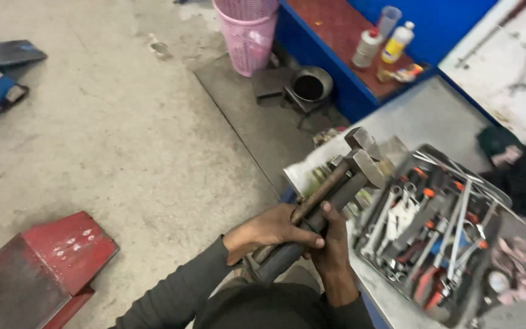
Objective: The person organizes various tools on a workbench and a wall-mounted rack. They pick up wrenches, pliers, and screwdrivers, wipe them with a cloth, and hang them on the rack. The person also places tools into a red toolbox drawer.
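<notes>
- Left hand [272, 230]: fingers wrapped around the handles of two hammers [342, 176], thumb side up, gripping them as one bundle.
- Right hand [331, 244]: fingers curled over the same handles from the far side, pressed together; both hands clamp the bundle.
- Hammers: held slantwise in front of the body, heads up and away, over the near edge of the grey table [421, 116]. One handle looks wooden, the other dark and thicker.
- Tool tray [494, 195]: metal, just right of the hammer heads, crowded with spanners, pliers and screwdrivers.
- Step in hand, as judged: the hammers are being carried or sorted, gripped together beside the tray.
- Next move, as judged: needs a firm hold and care at the table edge, since the heavy heads hang well beyond the hands.
- Surroundings: pink basket [248, 30], red block [44, 262] on the concrete floor, bottles [385, 42] on a blue bench.
</notes>
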